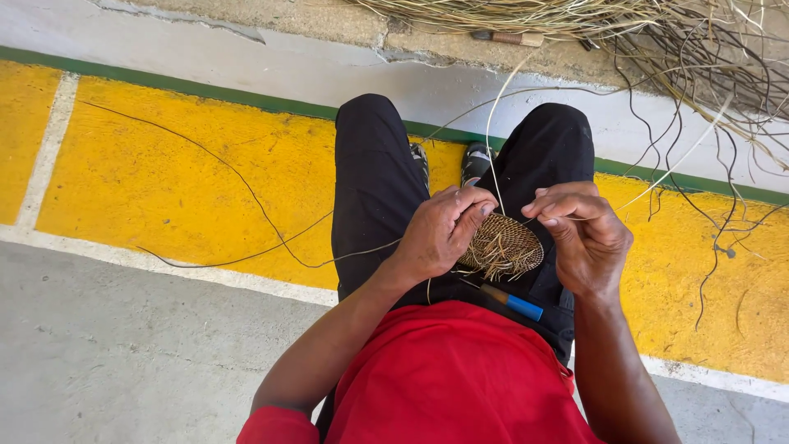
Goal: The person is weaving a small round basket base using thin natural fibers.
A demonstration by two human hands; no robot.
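Observation:
A small round woven straw piece (503, 245) rests on my lap between my hands. My left hand (440, 232) pinches its upper left edge with thumb and fingers. My right hand (585, 238) is closed on a thin pale strand (493, 140) that loops up and away over my knees. Loose straw ends stick out of the woven disc's middle. A blue-handled tool (511, 302) lies on my lap just below the disc.
I sit in black trousers and a red shirt over a yellow painted floor (189, 181) with white and green lines. A heap of dry fibres and dark stems (682, 57) lies at the top right. A long thin strand (246, 197) trails left.

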